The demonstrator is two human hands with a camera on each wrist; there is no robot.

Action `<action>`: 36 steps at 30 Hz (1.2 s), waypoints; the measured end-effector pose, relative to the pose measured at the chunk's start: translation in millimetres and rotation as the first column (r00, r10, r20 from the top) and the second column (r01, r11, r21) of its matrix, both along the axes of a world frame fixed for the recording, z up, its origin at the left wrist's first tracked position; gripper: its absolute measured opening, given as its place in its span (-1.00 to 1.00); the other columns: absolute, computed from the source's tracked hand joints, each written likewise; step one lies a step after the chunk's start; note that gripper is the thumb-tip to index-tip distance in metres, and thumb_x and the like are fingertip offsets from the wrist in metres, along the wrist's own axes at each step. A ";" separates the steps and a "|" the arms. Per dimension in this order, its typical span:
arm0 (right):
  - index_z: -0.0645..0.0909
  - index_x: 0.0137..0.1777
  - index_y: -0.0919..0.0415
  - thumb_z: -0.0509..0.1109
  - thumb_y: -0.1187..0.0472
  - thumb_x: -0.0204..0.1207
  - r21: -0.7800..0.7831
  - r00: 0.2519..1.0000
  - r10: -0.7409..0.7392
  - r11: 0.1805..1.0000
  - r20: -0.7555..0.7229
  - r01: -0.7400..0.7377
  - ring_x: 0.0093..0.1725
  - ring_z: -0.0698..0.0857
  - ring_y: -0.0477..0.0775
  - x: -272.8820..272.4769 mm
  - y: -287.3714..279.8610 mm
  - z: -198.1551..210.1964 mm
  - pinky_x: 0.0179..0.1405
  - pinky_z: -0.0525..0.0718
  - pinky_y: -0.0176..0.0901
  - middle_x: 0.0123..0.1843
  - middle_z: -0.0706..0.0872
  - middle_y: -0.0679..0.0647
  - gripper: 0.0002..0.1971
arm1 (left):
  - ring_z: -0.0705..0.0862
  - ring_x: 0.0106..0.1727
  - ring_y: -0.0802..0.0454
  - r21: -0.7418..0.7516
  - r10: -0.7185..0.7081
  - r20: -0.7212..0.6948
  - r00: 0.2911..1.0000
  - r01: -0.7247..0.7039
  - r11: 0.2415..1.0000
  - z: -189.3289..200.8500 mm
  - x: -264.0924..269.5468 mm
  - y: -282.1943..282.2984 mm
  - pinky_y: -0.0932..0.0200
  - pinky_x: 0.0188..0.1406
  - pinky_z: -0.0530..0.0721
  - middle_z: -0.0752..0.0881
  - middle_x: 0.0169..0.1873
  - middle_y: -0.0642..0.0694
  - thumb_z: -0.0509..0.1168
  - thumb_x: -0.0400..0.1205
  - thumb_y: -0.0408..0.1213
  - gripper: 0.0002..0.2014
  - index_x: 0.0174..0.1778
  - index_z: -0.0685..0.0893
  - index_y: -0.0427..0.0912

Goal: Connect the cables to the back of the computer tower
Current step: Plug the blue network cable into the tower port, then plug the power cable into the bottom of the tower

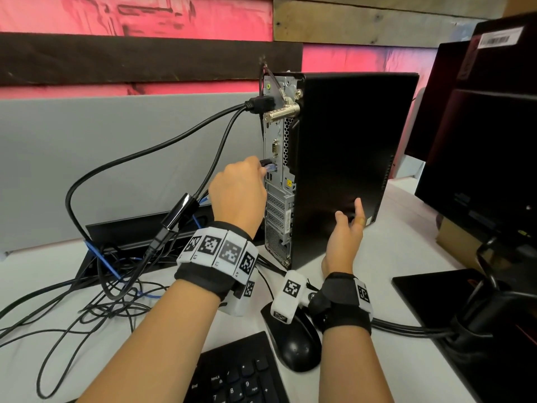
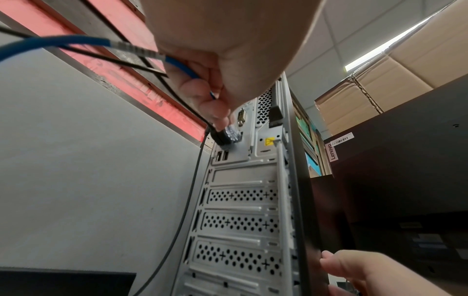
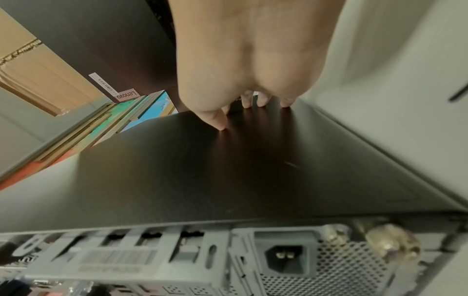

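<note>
Now the blue network cable [image 2: 83,41] goes for its port, mid-frame on the computer tower [image 1: 343,158] rear.
Left hand [image 1: 238,193] pinches the clear plug [image 2: 232,133] at the socket: keep it square, press until seated. Right hand [image 1: 345,237], fingers straight, braces the tower's side on the desk [image 1: 406,248].

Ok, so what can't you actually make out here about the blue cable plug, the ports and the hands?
- Whether the clear plug of the blue cable is fully seated: in the left wrist view the fingers of the left hand cover it; too small in the head view.
- Port labels on the tower: too small or blurred everywhere.
- Right hand palm contact: hidden behind the hand itself.
</note>
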State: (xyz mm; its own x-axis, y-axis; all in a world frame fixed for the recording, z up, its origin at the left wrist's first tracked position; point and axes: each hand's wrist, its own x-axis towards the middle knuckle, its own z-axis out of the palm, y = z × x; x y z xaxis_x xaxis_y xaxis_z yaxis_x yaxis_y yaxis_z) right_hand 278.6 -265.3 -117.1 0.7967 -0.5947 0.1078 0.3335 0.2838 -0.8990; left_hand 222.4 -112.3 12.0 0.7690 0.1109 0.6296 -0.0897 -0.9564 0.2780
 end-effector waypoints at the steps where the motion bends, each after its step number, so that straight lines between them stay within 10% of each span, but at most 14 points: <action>1: 0.32 0.58 -0.16 0.22 0.28 0.66 -0.001 1.000 -0.001 1.000 0.000 0.001 0.64 0.28 0.05 0.0 0.1 -0.1 0.43 0.32 -0.20 0.66 0.29 0.00 -0.47 | 0.72 -0.10 -0.26 -0.001 0.000 -0.003 1.000 0.000 1.000 0.1 0.4 -0.1 0.08 -0.30 0.44 0.78 -0.12 -0.22 0.08 0.74 -0.10 -0.69 0.11 0.66 -0.18; 12: 0.34 0.56 -0.15 0.19 0.30 0.66 0.006 0.999 -0.022 1.000 -0.035 0.023 0.63 0.29 0.04 -2.7 3.4 2.1 0.40 0.31 -0.23 0.65 0.30 0.00 -0.48 | 0.74 -0.12 -0.02 -0.218 -0.179 0.156 0.971 0.211 0.953 -8.4 -3.9 9.2 0.01 -0.09 0.72 0.79 -0.14 -0.10 0.24 0.67 -0.19 -0.80 0.01 0.74 -0.17; 17: 0.35 0.57 -0.10 0.17 0.34 0.66 0.059 0.997 -0.027 0.998 -0.070 0.032 0.54 0.41 0.05 -3.5 3.1 5.7 0.34 0.38 -0.25 0.60 0.37 0.03 -0.48 | 0.63 0.06 0.22 -0.143 -0.358 0.382 0.852 0.438 0.888 -24.2 -23.3 15.1 0.41 0.15 0.56 0.71 0.00 0.00 0.28 0.61 -0.39 -0.86 0.00 0.72 -0.16; 21: 0.34 0.57 -0.13 0.16 0.31 0.66 0.086 0.994 -0.027 0.996 -0.103 0.036 0.42 0.50 0.02 -4.0 3.8 7.3 0.25 0.43 -0.19 0.58 0.39 0.04 -0.48 | 0.70 -0.19 0.26 -0.400 -0.508 -0.041 0.861 0.451 0.798 -40.6 -27.2 20.2 0.50 -0.03 0.64 0.77 -0.23 0.09 0.27 0.63 -0.30 -0.84 -0.01 0.76 -0.04; 25: 0.32 0.59 -0.11 0.15 0.30 0.67 0.094 0.994 -0.036 0.995 -0.107 0.046 0.15 0.57 -0.13 -4.3 4.4 7.9 0.11 0.46 -0.34 0.56 0.41 0.06 -0.48 | 0.58 0.35 0.06 -0.336 -0.396 -0.522 0.756 0.244 0.910 -58.1 -19.2 34.0 0.28 0.26 0.44 0.64 0.26 0.01 0.25 0.67 -0.22 -0.69 0.33 0.62 -0.03; 30: 0.31 0.61 -0.04 0.13 0.32 0.68 0.061 0.988 -0.051 0.996 -0.144 0.061 -0.23 0.51 -0.24 -4.5 2.4 7.5 -0.43 0.48 -0.63 0.44 0.50 0.15 -0.48 | 0.43 0.51 -0.05 -0.216 -0.229 -0.785 0.575 0.092 0.972 -72.0 -17.4 63.7 0.13 0.43 0.37 0.42 0.53 -0.08 0.16 0.71 -0.21 -0.57 0.53 0.40 -0.05; 36: 0.30 0.61 -0.06 0.11 0.32 0.69 0.130 0.983 -0.040 0.989 -0.181 0.064 0.43 0.52 0.24 -9.7 4.1 10.5 -0.38 0.46 -0.57 0.26 0.46 0.03 -0.48 | 0.50 0.42 -0.09 -0.184 -0.202 -0.822 0.533 0.088 0.979 -80.3 -14.8 76.3 0.08 0.37 0.45 0.49 0.44 -0.11 0.19 0.67 -0.29 -0.55 0.52 0.42 -0.04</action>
